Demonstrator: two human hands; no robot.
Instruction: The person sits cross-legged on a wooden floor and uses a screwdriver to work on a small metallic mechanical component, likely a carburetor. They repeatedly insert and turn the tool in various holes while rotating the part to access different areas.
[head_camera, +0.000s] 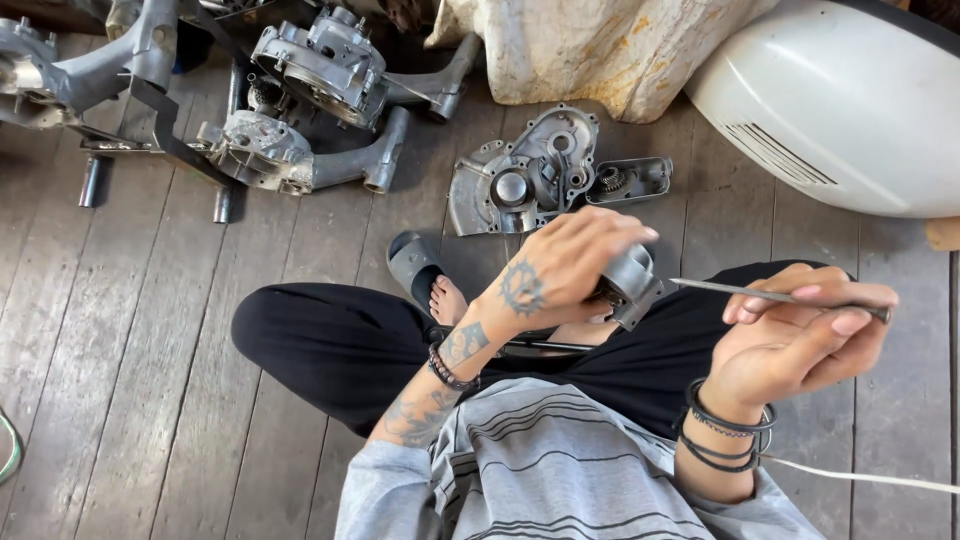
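I sit cross-legged on a wooden plank floor. My left hand (560, 265) is closed over a small grey metal engine part (632, 285), holding it above my lap. My right hand (800, 335) grips a thin metal rod-like tool (740, 291), whose tip points left toward the part and stops just short of it. Both wrists wear dark bracelets. A grey sandal (412, 262) is on my foot, just left of the held part.
A grey engine case half (525, 175) lies on the planks in front of me. More engine cases and metal arms (320, 65) lie at the upper left. A white scooter body panel (840, 100) sits at the upper right, and a stained white cloth (590, 45) at the top.
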